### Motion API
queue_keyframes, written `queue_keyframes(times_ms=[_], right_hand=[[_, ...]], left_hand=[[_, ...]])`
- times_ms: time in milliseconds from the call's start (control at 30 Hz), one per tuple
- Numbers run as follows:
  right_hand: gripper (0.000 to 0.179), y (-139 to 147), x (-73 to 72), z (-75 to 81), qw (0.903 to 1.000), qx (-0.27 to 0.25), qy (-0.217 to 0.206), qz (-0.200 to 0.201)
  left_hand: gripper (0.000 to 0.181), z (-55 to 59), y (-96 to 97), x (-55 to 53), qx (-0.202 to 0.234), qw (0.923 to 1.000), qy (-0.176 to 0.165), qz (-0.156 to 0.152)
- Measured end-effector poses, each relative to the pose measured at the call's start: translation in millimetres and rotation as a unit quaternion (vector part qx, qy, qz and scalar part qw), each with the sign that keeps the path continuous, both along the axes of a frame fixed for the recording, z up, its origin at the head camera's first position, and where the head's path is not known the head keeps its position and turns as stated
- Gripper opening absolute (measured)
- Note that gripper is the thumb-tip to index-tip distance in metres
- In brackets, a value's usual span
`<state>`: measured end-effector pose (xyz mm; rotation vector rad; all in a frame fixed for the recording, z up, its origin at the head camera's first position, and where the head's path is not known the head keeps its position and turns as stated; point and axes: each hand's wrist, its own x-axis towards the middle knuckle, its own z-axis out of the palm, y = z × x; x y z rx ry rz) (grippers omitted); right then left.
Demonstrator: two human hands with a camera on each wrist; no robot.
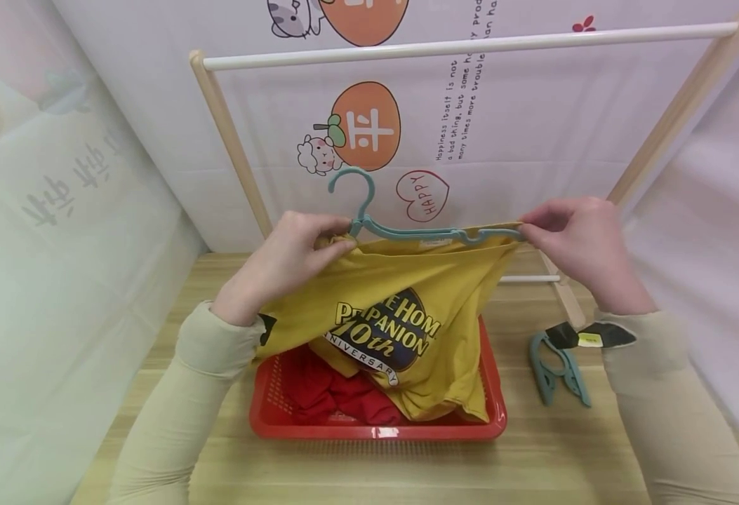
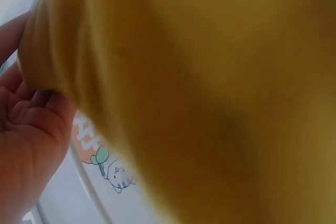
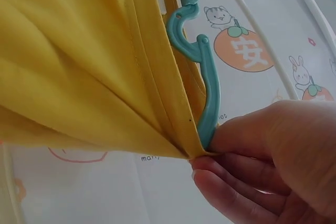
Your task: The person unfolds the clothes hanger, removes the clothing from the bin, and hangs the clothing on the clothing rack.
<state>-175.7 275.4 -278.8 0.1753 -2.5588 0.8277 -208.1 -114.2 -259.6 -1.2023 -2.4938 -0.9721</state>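
R hand (image 1: 587, 245) pinches a corner of the yellow shirt (image 1: 454, 305) tog. w/ the tip of the teal hanger (image 1: 413, 233), thumb vs. fingers; L hand (image 1: 287, 256) likewise pinches shirt edge, next to hook base. Hanger spans btwn hands, hook up just beyond L fingertips; its R arm appears to lie inside the opening, btwn front & back edges. Step (judged): fitting hanger into shirt, R end seemingly in, L end unconfirmed. Next move prob. calls for a firm R pinch while L hand works the other arm under the cloth & draws the edge over it; risk: fabric slipping off tip. Shirt hangs below both hands, printed face toward viewer, lower part in red basket (image 1: 378, 431), which sits on tabletop (image 1: 281, 477) below & btwn hands. Red cloth (image 1: 318, 389) in basket, below L hand. 2nd hanger (image 1: 541, 368), apparently folded, on tabletop below R hand. Farther: rack (image 1: 470, 46), rail beyond both hands; then printed backdrop (image 1: 508, 105). Hidden: hanger's L arm, behind L hand or in shirt, so can't tell if unfolded; R tip buried in pinch; print partly lost in folds; L wrist view mostly blurred yellow, L fingertips unseen there.
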Motion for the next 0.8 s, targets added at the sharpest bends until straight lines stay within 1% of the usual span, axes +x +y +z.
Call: queue_keyframes(times_ms=[100,200,333,400,467,533,667,800], right_hand=[[0.008,-2,0.3,-0.7,1.0,-0.004,-0.001,0.002],[0.01,-2,1.2,-1.6,0.9999,-0.016,-0.002,0.005],[0.012,-2,2.3,-2.6,0.9993,-0.032,-0.003,0.017],[0.012,0,2.5,-2.8,0.999,-0.037,-0.012,0.023],[0.011,3,2.7,-3.0,0.9987,-0.037,-0.025,0.026],[0.012,7,2.9,-3.9,0.9979,-0.041,-0.042,0.027],[0.014,13,3.3,-5.1,0.9967,-0.05,-0.06,0.022],[0.015,13,4.6,-2.9,0.9972,-0.048,-0.055,0.014]], left_hand=[[0.02,-0.7,3.0,-1.6,0.035,0.9993,0.003,0.013],[0.02,-1.6,5.1,-3.5,0.064,0.9974,0.016,0.028],[0.019,-1.4,3.6,-5.7,0.076,0.9951,0.043,0.045],[0.018,-0.3,1.4,-7.2,0.07,0.9945,0.059,0.05],[0.018,0.9,-0.2,-8.8,0.054,0.9945,0.074,0.05],[0.019,1.6,-0.8,-10.1,0.036,0.9952,0.083,0.039],[0.022,0.4,0.0,-10.3,0.007,0.9971,0.075,0.014],[0.022,-0.6,2.4,-8.6,0.001,0.9975,0.071,0.008]])
